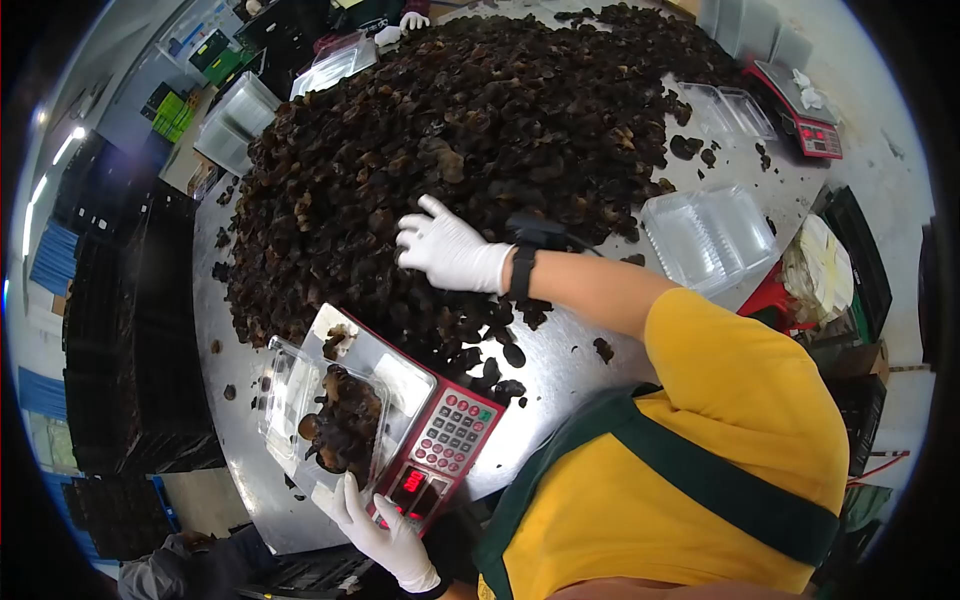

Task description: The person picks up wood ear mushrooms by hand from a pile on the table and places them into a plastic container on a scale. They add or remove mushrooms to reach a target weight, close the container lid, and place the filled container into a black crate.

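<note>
My right hand [445, 248], in a white glove with a black band at the wrist, is over a large heap of dark brown wood ear mushrooms [520, 130]. Its fingers are apart and hold nothing visible. At the near edge of a red digital scale [455, 440], my white-gloved left hand [385, 540] has its fingers spread, tips right by a clear plastic clamshell box [285, 400]. A clump of wood ear [348, 420] lies in that box, which sits on the scale's pan. One loose piece [340, 340] rests on the pan's far corner.
An open clear clamshell box [708, 238] lies on the metal table [240, 480] at right. Beyond it are another box [728, 112] and a second red scale [800, 105]. Stacked boxes [238, 122] stand at far left. Another person's gloved hand [413, 20] shows behind the heap.
</note>
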{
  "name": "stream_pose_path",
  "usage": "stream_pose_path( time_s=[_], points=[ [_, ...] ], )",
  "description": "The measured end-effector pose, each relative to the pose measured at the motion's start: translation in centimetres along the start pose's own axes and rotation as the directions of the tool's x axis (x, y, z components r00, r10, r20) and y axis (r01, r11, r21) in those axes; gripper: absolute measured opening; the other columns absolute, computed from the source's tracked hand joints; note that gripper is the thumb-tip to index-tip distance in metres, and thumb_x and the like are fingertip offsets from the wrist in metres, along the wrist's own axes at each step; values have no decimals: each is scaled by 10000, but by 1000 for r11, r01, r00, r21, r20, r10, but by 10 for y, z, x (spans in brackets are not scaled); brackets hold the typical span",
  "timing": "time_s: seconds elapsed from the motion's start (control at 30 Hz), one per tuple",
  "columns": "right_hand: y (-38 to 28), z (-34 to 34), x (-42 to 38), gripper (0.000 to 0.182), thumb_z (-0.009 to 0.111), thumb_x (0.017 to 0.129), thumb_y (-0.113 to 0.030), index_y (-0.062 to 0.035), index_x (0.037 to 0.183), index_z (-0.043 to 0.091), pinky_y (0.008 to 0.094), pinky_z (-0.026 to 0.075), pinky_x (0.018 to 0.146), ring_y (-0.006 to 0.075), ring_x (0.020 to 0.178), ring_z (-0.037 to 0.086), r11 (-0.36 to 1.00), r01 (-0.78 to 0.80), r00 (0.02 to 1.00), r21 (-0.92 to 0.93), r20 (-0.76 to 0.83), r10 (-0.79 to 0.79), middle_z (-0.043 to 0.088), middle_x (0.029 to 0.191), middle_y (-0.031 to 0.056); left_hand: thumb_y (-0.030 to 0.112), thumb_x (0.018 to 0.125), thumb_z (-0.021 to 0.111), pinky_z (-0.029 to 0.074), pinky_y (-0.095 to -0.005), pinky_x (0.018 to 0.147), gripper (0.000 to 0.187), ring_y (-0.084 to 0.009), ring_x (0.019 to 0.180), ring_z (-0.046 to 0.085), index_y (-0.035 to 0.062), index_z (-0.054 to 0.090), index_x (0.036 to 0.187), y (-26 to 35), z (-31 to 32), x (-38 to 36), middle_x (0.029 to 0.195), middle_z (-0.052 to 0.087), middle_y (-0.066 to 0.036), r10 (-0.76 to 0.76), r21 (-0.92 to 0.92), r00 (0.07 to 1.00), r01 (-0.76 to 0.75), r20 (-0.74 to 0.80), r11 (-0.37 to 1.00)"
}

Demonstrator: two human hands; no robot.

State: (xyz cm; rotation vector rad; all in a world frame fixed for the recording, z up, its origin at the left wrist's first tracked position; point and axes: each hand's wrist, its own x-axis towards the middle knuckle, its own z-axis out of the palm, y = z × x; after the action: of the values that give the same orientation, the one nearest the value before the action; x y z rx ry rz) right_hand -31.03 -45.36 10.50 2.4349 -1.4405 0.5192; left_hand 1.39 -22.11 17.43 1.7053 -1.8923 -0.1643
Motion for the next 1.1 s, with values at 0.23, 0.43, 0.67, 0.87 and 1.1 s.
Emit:
stream_pose_path(
  time_s=[0.23, 0.43, 0.67, 0.87, 1.1],
  points=[
    [65, -56, -59, 421, 808, 725, -301, -218, 1127, 713, 528, 276, 1176, 289, 1406, 389, 973, -152, 988, 174, 52, 145, 485, 1466, 81, -78, 871, 543, 478, -411, 967, 485, -354, 1234, 529, -17, 542, 1352, 6, 1, 0, 1336, 518, -195, -6, -39, 1000, 5, -20, 999],
    [108, -79, -44, 287, 732, 809, -264, -150, 1072, 721, 384, 494, 982, 292, 1148, 600, 842, -229, 899, 489, -225, 375, 646, 1204, 69, -83, 869, 541, 492, -411, 946, 487, -354, 1224, 538, -18, 541, 1351, 4, 4, 1, 1337, 516, -197, 54, 16, 998, -53, -41, 998],
    [119, -35, 12, 274, 724, 811, -296, -204, 1068, 751, 416, 446, 930, 229, 1035, 634, 892, -442, 869, -95, 203, 452, 720, 973, 40, -77, 872, 543, 448, -451, 1005, 475, -377, 1210, 547, -24, 544, 1344, 15, -3, -5, 1307, 544, -209, 43, 47, 998, -40, -49, 998],
    [103, -46, 1, 167, 686, 872, -199, -203, 1016, 770, 359, 509, 848, 201, 893, 676, 800, -492, 815, 343, -143, 562, 730, 929, 46, -55, 882, 534, 457, -445, 982, 400, -384, 1163, 577, -45, 595, 1277, 23, -13, -27, 1273, 574, -217, -5, 40, 988, 11, -153, 999],
    [79, -86, -34, 252, 571, 970, -59, 71, 1175, 637, 302, 546, 918, 190, 1011, 688, -395, -115, 848, 912, 297, 438, 714, 1090, 125, -120, 853, 541, 493, -448, 935, 382, -392, 1106, 596, -53, 624, 1219, 42, 14, -34, 1188, 599, -229, 169, -125, 966, -196, -195, 973]
  ],
)
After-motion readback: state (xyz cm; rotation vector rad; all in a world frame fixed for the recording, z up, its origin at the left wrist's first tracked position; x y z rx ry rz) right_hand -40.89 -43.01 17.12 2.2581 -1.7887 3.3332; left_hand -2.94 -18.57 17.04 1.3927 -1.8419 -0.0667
